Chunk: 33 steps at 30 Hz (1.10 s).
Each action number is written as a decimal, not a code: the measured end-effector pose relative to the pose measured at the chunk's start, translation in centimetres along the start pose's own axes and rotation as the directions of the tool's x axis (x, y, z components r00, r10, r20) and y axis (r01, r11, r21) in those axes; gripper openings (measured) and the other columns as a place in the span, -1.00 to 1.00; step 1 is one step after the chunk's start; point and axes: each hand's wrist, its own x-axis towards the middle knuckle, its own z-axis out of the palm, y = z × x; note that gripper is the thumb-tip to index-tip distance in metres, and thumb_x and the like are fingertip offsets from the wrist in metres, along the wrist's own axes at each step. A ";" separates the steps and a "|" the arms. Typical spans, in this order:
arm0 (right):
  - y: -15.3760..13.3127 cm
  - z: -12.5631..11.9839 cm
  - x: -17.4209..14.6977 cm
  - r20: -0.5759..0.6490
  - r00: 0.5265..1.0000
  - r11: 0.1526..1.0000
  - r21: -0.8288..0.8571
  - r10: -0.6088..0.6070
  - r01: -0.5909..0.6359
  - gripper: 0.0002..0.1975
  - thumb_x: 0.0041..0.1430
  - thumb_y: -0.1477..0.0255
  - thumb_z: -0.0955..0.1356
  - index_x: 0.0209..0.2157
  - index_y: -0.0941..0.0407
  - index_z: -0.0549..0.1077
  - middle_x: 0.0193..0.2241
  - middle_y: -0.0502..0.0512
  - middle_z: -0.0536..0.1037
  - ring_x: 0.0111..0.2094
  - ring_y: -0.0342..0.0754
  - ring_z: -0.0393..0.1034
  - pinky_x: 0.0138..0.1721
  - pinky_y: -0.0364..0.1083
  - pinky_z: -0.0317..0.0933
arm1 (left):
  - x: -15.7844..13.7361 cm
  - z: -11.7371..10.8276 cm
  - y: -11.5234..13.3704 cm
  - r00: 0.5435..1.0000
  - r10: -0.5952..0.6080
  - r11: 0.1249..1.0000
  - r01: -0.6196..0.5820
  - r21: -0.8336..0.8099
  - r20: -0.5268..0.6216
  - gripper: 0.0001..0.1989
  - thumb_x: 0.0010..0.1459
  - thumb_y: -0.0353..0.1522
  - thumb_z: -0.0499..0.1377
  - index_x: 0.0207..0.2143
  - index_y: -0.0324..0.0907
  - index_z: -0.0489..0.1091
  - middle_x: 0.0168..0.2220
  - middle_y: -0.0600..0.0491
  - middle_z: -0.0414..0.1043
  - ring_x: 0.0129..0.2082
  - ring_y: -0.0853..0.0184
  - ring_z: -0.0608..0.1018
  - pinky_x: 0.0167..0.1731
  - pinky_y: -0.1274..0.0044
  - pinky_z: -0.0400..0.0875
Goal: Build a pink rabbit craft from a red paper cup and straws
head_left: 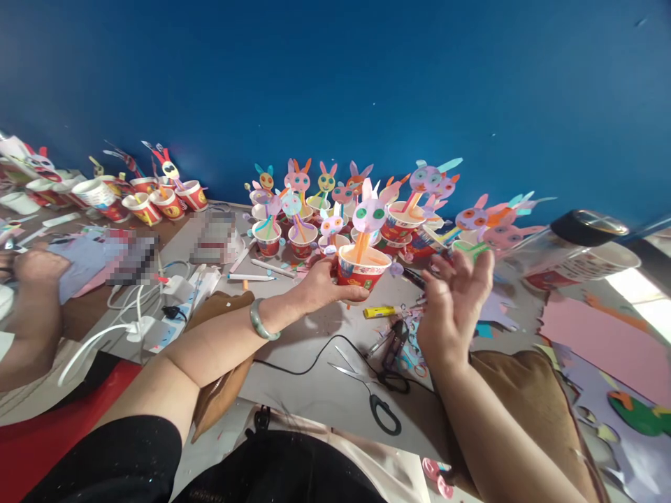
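Observation:
My left hand (319, 288) is closed around a red and white paper cup (361, 276), held a little above the table. A lilac paper rabbit head (370, 214) with green eyes rises from the cup on an orange paper strip. My right hand (453, 314) is raised to the right of the cup, fingers apart and slightly curled, with nothing visible in it. Behind both hands stand several similar cups (302, 241) with paper animal heads. Black-handled scissors (385, 413) lie with their blades apart on the table, near a yellow tube (379, 311).
A dark tool with a cord (394, 342) lies among paper scraps. To the right are a clear bottle with a black lid (590, 227), a brown cushion (516, 398) and pink paper (602, 335). At left sit power strips (157, 332) and another person's hand (42, 269).

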 end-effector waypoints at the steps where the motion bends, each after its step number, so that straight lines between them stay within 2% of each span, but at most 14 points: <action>1: 0.0 0.1 -0.2 0.003 0.970 0.957 -0.164 -0.244 0.241 -0.05 0.18 0.16 0.47 0.47 -0.23 -0.05 0.46 0.14 0.05 0.41 0.31 0.09 0.33 0.41 0.08 | -0.1 0.0 0.2 1.000 -0.018 1.000 0.018 -0.014 0.005 -0.45 -0.11 -0.26 0.52 -0.06 -0.27 0.53 -0.14 -0.13 0.64 -0.15 0.20 0.63 -0.10 0.39 0.53; 2: 0.1 0.1 -0.4 0.043 0.867 0.818 -0.311 -0.497 0.484 0.06 0.08 0.26 0.54 0.47 -0.26 -0.07 0.48 0.09 0.00 0.44 0.34 0.02 0.36 0.42 0.02 | -0.3 0.1 0.5 0.999 -0.036 0.999 0.037 -0.032 0.014 -0.47 -0.09 -0.27 0.50 -0.06 -0.27 0.53 -0.16 -0.12 0.64 -0.17 0.20 0.64 -0.15 0.41 0.54; 3: 0.1 0.1 -0.6 0.107 0.715 0.626 -0.407 -0.691 0.665 0.13 0.02 0.34 0.56 0.47 -0.29 -0.08 0.48 0.03 -0.01 0.45 0.36 -0.01 0.39 0.43 -0.04 | -0.4 0.2 0.8 0.999 -0.051 0.998 0.051 -0.034 0.000 -0.50 -0.07 -0.28 0.49 -0.07 -0.26 0.53 -0.17 -0.11 0.64 -0.19 0.21 0.64 -0.20 0.43 0.55; 4: 0.0 0.1 -0.7 0.165 0.578 0.458 -0.454 -0.799 0.764 0.17 -0.01 0.38 0.56 0.48 -0.30 -0.10 0.49 -0.01 -0.03 0.45 0.37 -0.03 0.39 0.43 -0.06 | -0.5 0.2 1.0 0.998 -0.059 0.998 0.058 -0.036 -0.024 -0.51 -0.08 -0.30 0.49 -0.08 -0.25 0.52 -0.17 -0.10 0.65 -0.22 0.22 0.64 -0.25 0.45 0.55; 5: 0.0 0.1 -0.7 0.186 0.526 0.400 -0.458 -0.830 0.794 0.17 -0.01 0.41 0.54 0.48 -0.30 -0.12 0.50 -0.04 -0.05 0.45 0.36 -0.04 0.39 0.43 -0.05 | -0.6 0.3 1.2 0.997 -0.062 0.998 0.060 -0.036 -0.046 -0.52 -0.09 -0.31 0.49 -0.09 -0.25 0.52 -0.18 -0.10 0.65 -0.24 0.22 0.63 -0.28 0.46 0.55; 6: -0.2 0.1 -0.8 0.181 0.561 0.442 -0.444 -0.808 0.780 0.16 0.02 0.41 0.52 0.49 -0.29 -0.15 0.51 -0.04 -0.07 0.46 0.36 -0.05 0.38 0.43 -0.03 | -0.6 0.4 1.4 0.996 -0.059 0.998 0.057 -0.033 -0.063 -0.52 -0.10 -0.32 0.49 -0.10 -0.25 0.52 -0.18 -0.09 0.65 -0.24 0.23 0.63 -0.30 0.47 0.55; 8: -0.4 0.4 -0.7 0.123 0.774 0.694 -0.373 -0.621 0.616 0.07 0.13 0.36 0.46 0.50 -0.23 -0.20 0.51 0.06 -0.09 0.45 0.35 -0.01 0.35 0.44 0.04 | -0.5 0.4 1.6 0.997 -0.042 0.999 0.041 -0.016 -0.068 -0.52 -0.10 -0.31 0.49 -0.11 -0.25 0.53 -0.18 -0.09 0.65 -0.23 0.22 0.63 -0.31 0.48 0.56; 10: -0.6 0.6 -0.6 0.053 0.952 0.924 -0.232 -0.300 0.304 -0.02 0.22 0.26 0.42 0.50 -0.16 -0.20 0.48 0.23 -0.03 0.41 0.32 0.12 0.33 0.42 0.10 | -0.4 0.4 1.6 0.997 -0.029 0.999 0.030 0.015 -0.066 -0.53 -0.10 -0.29 0.50 -0.12 -0.25 0.53 -0.20 -0.08 0.65 -0.22 0.22 0.62 -0.31 0.48 0.57; 11: -0.5 0.7 -0.5 0.025 0.993 0.983 -0.140 -0.119 0.121 -0.05 0.24 0.21 0.41 0.49 -0.13 -0.17 0.45 0.30 0.04 0.38 0.29 0.19 0.32 0.39 0.13 | -0.3 0.3 1.5 0.997 -0.027 0.999 0.029 0.030 -0.072 -0.53 -0.11 -0.29 0.50 -0.14 -0.25 0.53 -0.21 -0.07 0.65 -0.24 0.22 0.62 -0.32 0.47 0.58; 12: -0.4 0.8 -0.3 0.012 0.998 0.998 -0.041 0.055 -0.054 -0.07 0.24 0.17 0.41 0.48 -0.10 -0.13 0.42 0.34 0.12 0.35 0.25 0.26 0.30 0.37 0.17 | -0.3 0.3 1.5 0.996 -0.026 0.999 0.030 0.041 -0.082 -0.55 -0.11 -0.29 0.50 -0.16 -0.25 0.53 -0.23 -0.06 0.65 -0.25 0.23 0.62 -0.32 0.46 0.59; 14: 0.0 0.8 -0.1 0.039 0.944 0.936 0.118 0.328 -0.331 -0.11 0.21 0.12 0.41 0.44 -0.09 -0.05 0.33 0.33 0.28 0.29 0.20 0.36 0.27 0.32 0.23 | -0.2 0.3 1.5 0.994 -0.022 0.999 0.027 0.047 -0.103 -0.56 -0.12 -0.30 0.51 -0.19 -0.25 0.52 -0.26 -0.06 0.64 -0.27 0.23 0.62 -0.31 0.44 0.60; 16: 0.4 0.7 0.1 0.071 0.887 0.868 0.184 0.456 -0.461 -0.17 0.19 0.11 0.42 0.39 -0.11 0.04 0.25 0.27 0.38 0.25 0.16 0.41 0.25 0.30 0.27 | -0.1 0.3 1.4 0.993 -0.011 0.999 0.016 0.045 -0.113 -0.56 -0.13 -0.31 0.51 -0.18 -0.25 0.52 -0.25 -0.05 0.64 -0.27 0.23 0.62 -0.28 0.43 0.61; 25: 1.4 0.7 -0.5 0.150 0.912 0.899 0.168 0.382 -0.404 -0.23 0.14 0.25 0.50 0.32 -0.12 0.18 0.19 0.19 0.46 0.22 0.12 0.43 0.31 0.25 0.24 | -0.2 0.4 1.2 0.995 0.017 0.999 -0.012 0.046 -0.097 -0.60 -0.10 -0.32 0.49 -0.19 -0.23 0.54 -0.28 -0.02 0.63 -0.26 0.22 0.64 -0.30 0.43 0.63; 33: 1.2 0.8 -1.0 0.421 0.841 0.922 0.029 0.339 -0.387 -0.37 0.20 0.14 0.49 0.24 -0.11 0.29 0.18 0.19 0.50 0.25 0.15 0.39 0.23 0.23 0.31 | -0.4 0.6 1.7 0.994 -0.018 1.000 0.017 -0.014 -0.105 -0.59 -0.13 -0.38 0.48 -0.18 -0.22 0.53 -0.32 0.03 0.62 -0.38 0.33 0.61 -0.37 0.51 0.62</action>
